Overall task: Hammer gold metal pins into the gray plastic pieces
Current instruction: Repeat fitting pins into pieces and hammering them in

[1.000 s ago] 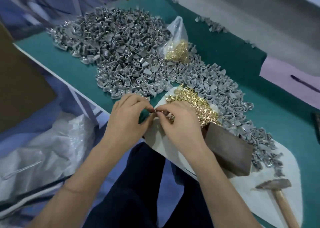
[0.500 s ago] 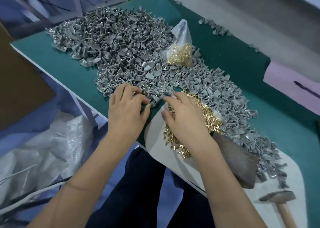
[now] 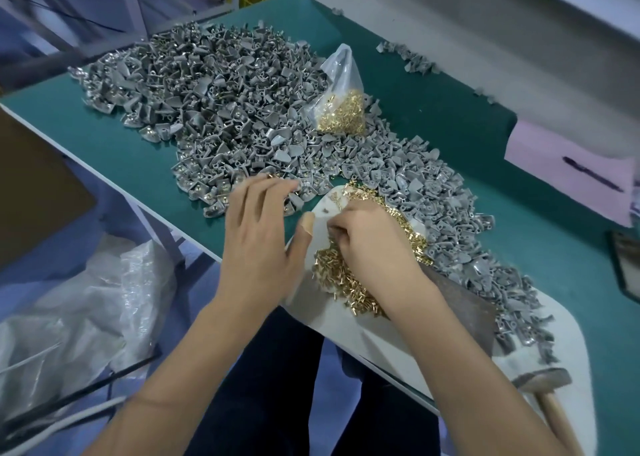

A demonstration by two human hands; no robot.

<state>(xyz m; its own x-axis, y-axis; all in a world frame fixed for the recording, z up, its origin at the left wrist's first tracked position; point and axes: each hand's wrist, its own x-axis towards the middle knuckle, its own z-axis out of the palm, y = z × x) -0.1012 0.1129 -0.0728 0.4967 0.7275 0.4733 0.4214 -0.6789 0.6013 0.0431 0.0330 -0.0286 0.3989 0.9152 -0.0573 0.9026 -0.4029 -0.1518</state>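
Note:
A big heap of gray plastic pieces (image 3: pixel 214 109) covers the green table mat (image 3: pixel 450 116). Loose gold pins (image 3: pixel 341 279) lie in a pile on a white board (image 3: pixel 346 324) at the table's near edge. My right hand (image 3: pixel 374 244) sits on this pile, its fingers curled down and pinching at pins by its fingertips. To its left, my left hand (image 3: pixel 263 234) reaches forward with straight, spread fingers that touch the near edge of the gray heap, and its thumb points toward the right hand. A hammer (image 3: pixel 543 381) lies on the board at the lower right.
A clear bag of gold pins (image 3: pixel 341 109) stands on the gray heap. A brown metal block (image 3: pixel 460 306) lies behind my right wrist. Pink paper with a pen (image 3: pixel 568 168) is at the far right. Crumpled plastic sheeting (image 3: pixel 86 303) lies below the table's left edge.
My hands were together, pinching one small piece. They have parted: the left went forward to the gray heap and opened, and the right dropped onto the gold pins and curled.

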